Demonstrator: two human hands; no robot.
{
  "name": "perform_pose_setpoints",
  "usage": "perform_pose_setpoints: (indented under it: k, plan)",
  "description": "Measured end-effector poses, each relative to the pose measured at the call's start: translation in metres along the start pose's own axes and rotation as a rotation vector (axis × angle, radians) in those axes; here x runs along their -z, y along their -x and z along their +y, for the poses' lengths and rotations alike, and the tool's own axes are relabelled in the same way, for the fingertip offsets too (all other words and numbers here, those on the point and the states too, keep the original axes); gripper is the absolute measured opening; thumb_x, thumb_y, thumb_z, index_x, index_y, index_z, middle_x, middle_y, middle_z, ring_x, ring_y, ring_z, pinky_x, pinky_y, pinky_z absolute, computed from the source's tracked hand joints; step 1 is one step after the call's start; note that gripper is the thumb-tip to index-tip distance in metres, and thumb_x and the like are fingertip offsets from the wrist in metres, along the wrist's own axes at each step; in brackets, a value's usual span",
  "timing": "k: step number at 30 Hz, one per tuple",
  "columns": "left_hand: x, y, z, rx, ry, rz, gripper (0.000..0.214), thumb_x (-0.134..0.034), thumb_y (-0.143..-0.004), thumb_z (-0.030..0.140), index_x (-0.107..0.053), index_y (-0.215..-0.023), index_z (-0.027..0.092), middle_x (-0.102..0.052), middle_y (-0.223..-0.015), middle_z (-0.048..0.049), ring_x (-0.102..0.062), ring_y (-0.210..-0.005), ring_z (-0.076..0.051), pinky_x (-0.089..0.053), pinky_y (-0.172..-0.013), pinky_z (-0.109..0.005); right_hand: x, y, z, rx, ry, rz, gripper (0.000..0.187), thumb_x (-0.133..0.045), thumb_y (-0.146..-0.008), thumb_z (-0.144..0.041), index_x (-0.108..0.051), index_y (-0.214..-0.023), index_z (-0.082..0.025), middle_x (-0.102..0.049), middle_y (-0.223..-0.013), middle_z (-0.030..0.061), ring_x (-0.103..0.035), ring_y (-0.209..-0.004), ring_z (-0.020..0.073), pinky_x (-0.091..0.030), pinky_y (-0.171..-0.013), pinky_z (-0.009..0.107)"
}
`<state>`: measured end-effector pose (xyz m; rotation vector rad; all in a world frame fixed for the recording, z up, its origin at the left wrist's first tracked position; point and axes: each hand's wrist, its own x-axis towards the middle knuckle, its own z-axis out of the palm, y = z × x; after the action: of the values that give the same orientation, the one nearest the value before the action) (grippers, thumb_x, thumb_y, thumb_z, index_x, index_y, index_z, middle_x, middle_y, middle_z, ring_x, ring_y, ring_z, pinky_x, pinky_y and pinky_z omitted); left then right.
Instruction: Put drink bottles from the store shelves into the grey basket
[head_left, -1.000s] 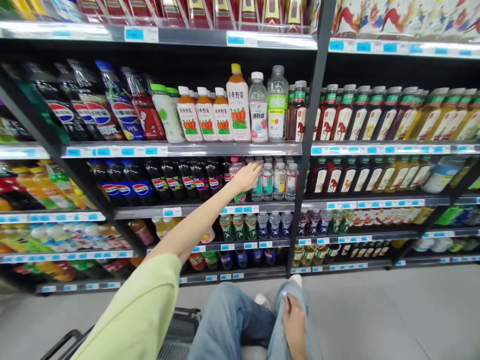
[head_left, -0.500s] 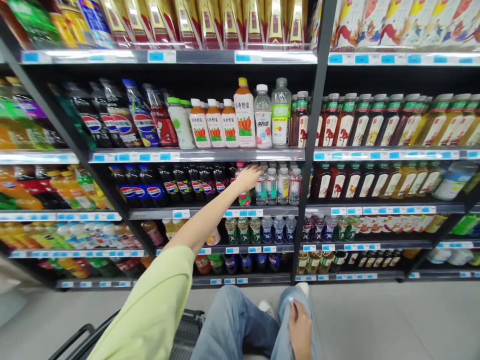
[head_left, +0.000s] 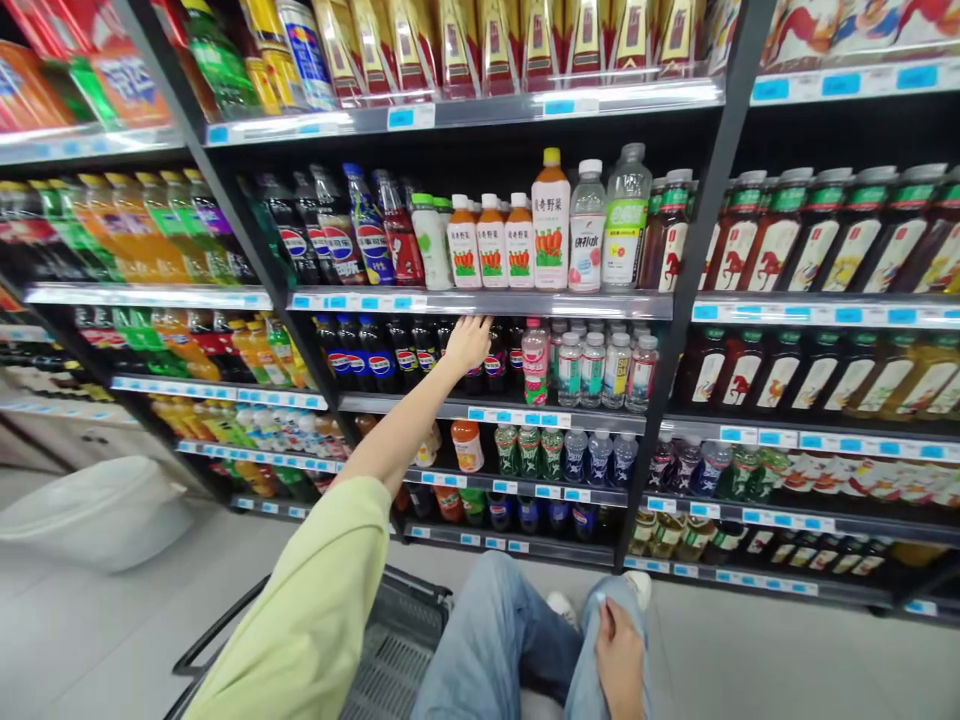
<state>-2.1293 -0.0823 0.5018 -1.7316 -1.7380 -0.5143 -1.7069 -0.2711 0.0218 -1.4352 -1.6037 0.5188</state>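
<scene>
My left hand (head_left: 469, 342) reaches into the middle shelf, fingers stretched out over the tops of dark cola bottles (head_left: 493, 362). It holds nothing that I can see, and whether the fingertips touch the caps I cannot tell. To its right stand a pink bottle (head_left: 535, 362) and several clear bottles with coloured labels (head_left: 592, 368). Blue-labelled Pepsi bottles (head_left: 380, 358) are to its left. My right hand (head_left: 621, 655) rests by my knee with its fingers curled together. A small pale spot shows at its fingertips, too small to name.
Directly above the left hand runs a shelf edge (head_left: 480, 303) carrying several juice bottles (head_left: 491, 245). A dark upright (head_left: 686, 260) divides the shelving on the right. A grey basket (head_left: 394, 650) is beside my legs, and a large white tub (head_left: 97, 510) stands at the left.
My left hand has moved left along the shelf, from beside the clear bottles to the dark cola bottles, uncovering the pink bottle. The view has turned left. My right hand stays by the knee.
</scene>
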Motion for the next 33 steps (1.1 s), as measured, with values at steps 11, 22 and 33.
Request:
perform_pose_setpoints:
  k: [11,22,33]
  plan:
    - [-0.015,-0.016,-0.052,0.099,0.089,-0.190,0.063,-0.047,-0.086,0.014,-0.053,-0.147,-0.001,-0.061,-0.143,-0.0293,-0.052,-0.138,-0.038,-0.039,-0.121,-0.054,0.008,-0.003,-0.005,0.002,0.004,0.006,0.089,-0.027,-0.097,-0.085,-0.085,-0.094,-0.017,-0.084,-0.098,0.0210,-0.083,-0.086,0.0358,-0.064,-0.078,0.043]
    - [0.013,-0.007,-0.044,0.092,0.148,-0.249,0.046,-0.065,-0.092,0.040,-0.063,-0.130,0.014,-0.064,-0.126,-0.0198,-0.059,-0.122,-0.037,-0.048,-0.112,-0.052,0.009,-0.001,-0.004,-0.013,0.023,-0.021,0.089,-0.028,-0.100,-0.080,-0.084,-0.102,-0.012,-0.082,-0.103,0.0244,-0.082,-0.089,0.0358,-0.063,-0.082,0.043]
    - [0.047,0.079,-0.046,0.067,0.215,-0.017,0.039,-0.057,-0.102,0.053,-0.058,-0.117,0.017,-0.053,-0.120,-0.0131,-0.063,-0.118,-0.032,-0.051,-0.112,-0.054,0.017,-0.002,-0.007,-0.013,0.015,0.005,0.078,-0.032,-0.104,-0.068,-0.083,-0.103,-0.010,-0.082,-0.102,0.0233,-0.079,-0.087,0.0323,-0.059,-0.081,0.040]
